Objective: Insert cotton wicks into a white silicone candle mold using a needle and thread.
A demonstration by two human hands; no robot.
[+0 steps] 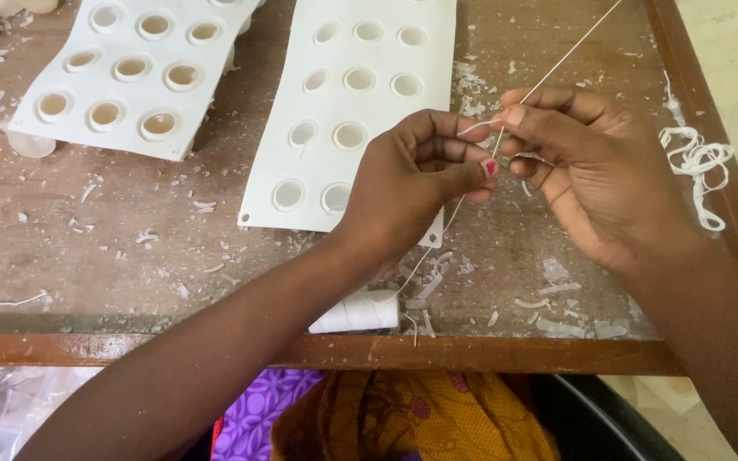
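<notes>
Both hands meet above the wooden table [130, 256], pinching a thin white thread [567, 55]. My left hand [420, 183] grips the thread between thumb and fingers. My right hand [591, 171] pinches the same thread just to the right, and the thread runs from there up to the top right. Another stretch of thread drops down to a white thread spool [356, 313] lying on its side near the table's front edge. A white silicone mould [360, 119] with round cavities lies just behind my left hand.
A second white mould [134, 72] with wax-filled cavities lies at the back left. White wax flakes litter the table. A pile of cut white thread pieces [698, 166] lies at the right edge. A crumpled plastic bag [19, 401] sits below the table at left.
</notes>
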